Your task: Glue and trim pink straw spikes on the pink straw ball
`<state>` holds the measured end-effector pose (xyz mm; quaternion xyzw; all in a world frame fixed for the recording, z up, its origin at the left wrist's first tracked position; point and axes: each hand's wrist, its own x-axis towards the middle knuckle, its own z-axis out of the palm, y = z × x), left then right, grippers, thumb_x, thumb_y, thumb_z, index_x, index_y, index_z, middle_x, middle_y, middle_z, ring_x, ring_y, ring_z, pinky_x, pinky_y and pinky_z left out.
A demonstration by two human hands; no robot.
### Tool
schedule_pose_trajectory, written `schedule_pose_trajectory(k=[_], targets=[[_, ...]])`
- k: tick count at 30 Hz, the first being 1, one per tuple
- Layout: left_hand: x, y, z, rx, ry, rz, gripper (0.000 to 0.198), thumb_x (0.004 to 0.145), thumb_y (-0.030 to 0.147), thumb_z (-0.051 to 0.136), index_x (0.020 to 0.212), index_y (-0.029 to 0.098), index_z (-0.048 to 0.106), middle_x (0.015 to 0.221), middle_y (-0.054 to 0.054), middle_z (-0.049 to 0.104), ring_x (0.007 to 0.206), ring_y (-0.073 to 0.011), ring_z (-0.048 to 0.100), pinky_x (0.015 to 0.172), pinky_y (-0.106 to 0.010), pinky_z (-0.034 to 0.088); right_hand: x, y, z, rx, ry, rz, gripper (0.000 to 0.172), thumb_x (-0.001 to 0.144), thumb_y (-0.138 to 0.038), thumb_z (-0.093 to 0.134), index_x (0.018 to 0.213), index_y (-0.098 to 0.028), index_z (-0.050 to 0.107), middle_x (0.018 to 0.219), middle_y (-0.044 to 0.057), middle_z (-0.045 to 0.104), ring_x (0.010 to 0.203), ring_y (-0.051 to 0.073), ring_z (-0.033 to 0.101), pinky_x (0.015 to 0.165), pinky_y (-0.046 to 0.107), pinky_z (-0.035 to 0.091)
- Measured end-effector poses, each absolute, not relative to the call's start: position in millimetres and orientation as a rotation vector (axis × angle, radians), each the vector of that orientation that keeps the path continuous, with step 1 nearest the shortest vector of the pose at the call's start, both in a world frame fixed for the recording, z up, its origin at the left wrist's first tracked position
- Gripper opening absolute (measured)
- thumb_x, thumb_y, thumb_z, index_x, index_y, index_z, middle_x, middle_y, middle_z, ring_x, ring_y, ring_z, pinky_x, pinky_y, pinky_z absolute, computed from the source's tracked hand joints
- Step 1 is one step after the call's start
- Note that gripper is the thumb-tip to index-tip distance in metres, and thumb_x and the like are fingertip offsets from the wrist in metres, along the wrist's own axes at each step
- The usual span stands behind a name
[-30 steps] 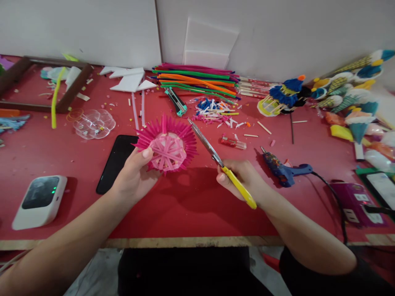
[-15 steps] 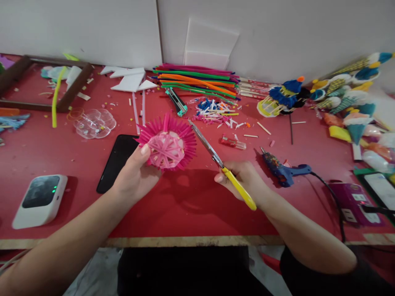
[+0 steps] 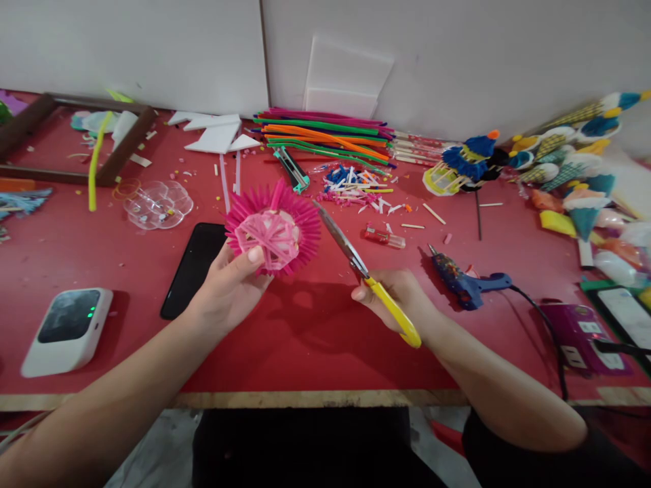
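Observation:
My left hand (image 3: 234, 285) grips a round pink craft piece (image 3: 272, 237) by its lower left edge, thumb on the face. Bright magenta fringe spreads around its rim, and lighter pink strips cross over its middle. Yellow-handled scissors (image 3: 389, 308) are in my right hand (image 3: 399, 295), fingers wrapped round the handles. Their blades look closed and point up and left, the tips close to the right side of the fringe. Whether the tips touch it I cannot tell. Both hands are raised above the red table (image 3: 305, 366).
A black phone (image 3: 190, 271) lies behind my left hand. Pipe cleaners (image 3: 325, 135), a box cutter (image 3: 292, 169) and small cuttings (image 3: 356, 183) are farther back. On the right are a blue glue gun (image 3: 465, 278) with its cord and a purple power box (image 3: 580, 335); a white device (image 3: 66, 332) stands left.
My left hand has turned the pink piece slightly, and its thumb has shifted right across the face. The right hand and scissors have hardly moved.

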<state>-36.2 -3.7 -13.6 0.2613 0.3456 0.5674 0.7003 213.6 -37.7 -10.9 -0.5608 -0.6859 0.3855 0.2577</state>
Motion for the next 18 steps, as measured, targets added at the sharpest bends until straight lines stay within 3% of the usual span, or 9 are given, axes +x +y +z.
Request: schedule_pose_trajectory(k=[5,10,15,18], targets=[[-36,-6,-10,0.566,0.812,1.284,0.074,0.053,0.035,0.106,0.12,0.031,0.074,0.094,0.004,0.084,0.088,-0.0133,0.078,0.086,-0.022,0.062,215,-34,-10,-1.516,-1.849,1.022,0.075,0.082,-0.095,0.042,0.056,-0.026,0.031,0.054,-0.007,0.021,0.051,0.008,0.02,0.045,0.026,0.017],[-36,-6,-10,0.608,0.747,1.26,0.056,0.059,0.037,0.103,0.108,0.026,0.078,0.09,0.003,0.084,0.088,-0.0169,0.08,0.085,-0.025,0.063,223,-34,-8,-1.489,-1.925,0.99,0.078,0.084,-0.098,0.029,0.064,-0.024,0.04,0.059,-0.003,0.037,0.055,0.011,0.035,0.049,0.027,0.024],[-38,-5,-14,0.599,0.795,1.244,0.055,0.058,0.041,0.103,0.103,0.022,0.078,0.09,-0.001,0.084,0.096,-0.0239,0.08,0.1,-0.036,0.061,225,-37,-11,-1.42,-1.911,1.013,0.075,0.086,-0.095,0.033,0.067,-0.023,0.041,0.058,-0.005,0.036,0.053,0.01,0.031,0.049,0.028,0.021],[-39,-4,-16,0.611,0.807,1.243,0.05,0.058,0.043,0.103,0.095,0.021,0.079,0.091,-0.003,0.084,0.093,-0.0238,0.081,0.1,-0.036,0.061,224,-37,-11,-1.406,-1.927,1.057,0.073,0.086,-0.094,0.038,0.067,-0.023,0.042,0.059,-0.005,0.038,0.054,0.01,0.032,0.049,0.028,0.022]])
